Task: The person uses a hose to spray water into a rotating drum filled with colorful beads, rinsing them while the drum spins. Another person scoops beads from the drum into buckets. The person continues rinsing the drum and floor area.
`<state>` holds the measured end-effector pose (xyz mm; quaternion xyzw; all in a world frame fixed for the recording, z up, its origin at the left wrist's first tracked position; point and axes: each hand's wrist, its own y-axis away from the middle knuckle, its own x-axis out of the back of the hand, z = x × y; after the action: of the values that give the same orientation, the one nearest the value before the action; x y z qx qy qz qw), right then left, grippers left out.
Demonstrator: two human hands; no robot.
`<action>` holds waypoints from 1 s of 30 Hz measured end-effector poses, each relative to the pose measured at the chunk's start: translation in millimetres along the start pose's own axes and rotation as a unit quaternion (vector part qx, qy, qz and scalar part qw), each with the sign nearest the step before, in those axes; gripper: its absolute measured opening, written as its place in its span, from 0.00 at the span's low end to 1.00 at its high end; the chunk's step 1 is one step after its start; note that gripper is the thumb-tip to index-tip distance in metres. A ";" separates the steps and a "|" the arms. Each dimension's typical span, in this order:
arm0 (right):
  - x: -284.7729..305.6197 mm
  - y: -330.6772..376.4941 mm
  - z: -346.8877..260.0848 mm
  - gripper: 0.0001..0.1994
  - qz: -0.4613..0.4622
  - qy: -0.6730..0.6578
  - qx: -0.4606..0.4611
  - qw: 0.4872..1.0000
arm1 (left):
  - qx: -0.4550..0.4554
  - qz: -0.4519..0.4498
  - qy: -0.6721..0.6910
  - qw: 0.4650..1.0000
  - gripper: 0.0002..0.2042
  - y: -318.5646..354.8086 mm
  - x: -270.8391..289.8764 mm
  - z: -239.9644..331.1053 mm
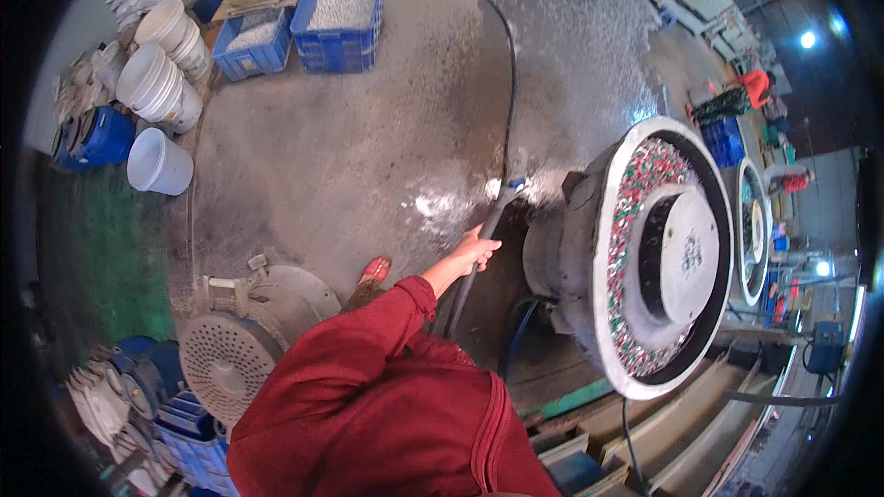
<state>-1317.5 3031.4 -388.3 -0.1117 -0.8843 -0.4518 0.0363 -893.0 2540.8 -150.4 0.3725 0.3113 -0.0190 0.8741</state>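
Noting my left grip (473, 248) closed around a grey pipe (496, 215). From the grip, the pipe's long axis runs up toward one o'clock and down toward seven, its near end hidden by the red sleeve (359, 336). Black hose (512, 64) lies beyond, toward twelve. I log the round tub (600, 253) at three o'clock, apart from the pipe. Right grip out of view; state unknown.

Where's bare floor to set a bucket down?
Biggest patch: concrete floor bordered by the white bucket, blue crates and black hose. Right of the hose there's more, up to the round tub, but it looks wet in places. Crowded: left edge with stacked buckets, lower right with tan troughs.
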 end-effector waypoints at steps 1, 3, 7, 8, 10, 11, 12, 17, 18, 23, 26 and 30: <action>16.4 17.0 -1.8 0.10 -0.032 0.019 0.016 0.999 | 0.027 0.012 0.020 0.999 0.20 5.2 9.4 8.5; -49.8 26.5 -16.5 0.10 -0.020 -0.007 0.016 1.000 | 0.046 -0.015 -0.014 0.999 0.24 7.1 22.5 0.1; -164.6 109.8 -248.7 0.11 0.078 0.042 -0.008 0.996 | 0.071 -0.042 0.005 0.997 0.34 10.6 24.9 -15.0; -172.5 117.3 -260.8 0.11 0.087 0.050 0.022 0.995 | 0.082 -0.046 -0.003 0.996 0.35 9.2 19.1 -17.8; -189.1 129.5 -281.8 0.11 0.092 0.049 0.027 0.994 | 0.088 -0.063 -0.010 0.994 0.36 10.3 9.9 -8.8; -197.1 130.6 -285.7 0.11 0.087 0.031 0.039 0.995 | 0.086 -0.075 -0.008 0.993 0.36 7.1 8.1 0.1; -202.3 131.0 -286.8 0.11 0.082 0.014 0.053 0.995 | 0.084 -0.086 -0.006 0.993 0.36 4.7 6.0 6.2; -168.0 89.6 -175.0 0.08 0.102 0.079 0.029 0.991 | 0.009 -0.034 0.042 0.998 0.35 -7.9 9.1 23.4; -174.3 85.9 -165.1 0.08 0.108 0.074 0.005 0.991 | 0.010 -0.026 0.051 0.998 0.36 -7.5 10.2 29.9; -212.1 74.4 -160.6 0.08 0.122 0.051 -0.054 0.990 | -0.047 -0.011 0.131 0.990 0.24 10.4 10.8 73.3; -225.8 69.0 -174.4 0.09 0.129 0.047 -0.061 0.989 | -0.095 -0.035 0.156 0.982 0.18 23.2 7.0 101.3; -230.6 86.9 -197.4 0.09 0.150 0.064 -0.056 0.985 | -0.096 -0.041 0.158 0.982 0.18 28.2 10.1 106.1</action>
<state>-1080.6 2883.3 -241.4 -0.2161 -0.8269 -0.4959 0.1536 -821.2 2492.9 -81.9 0.2720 0.4607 0.0345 0.8441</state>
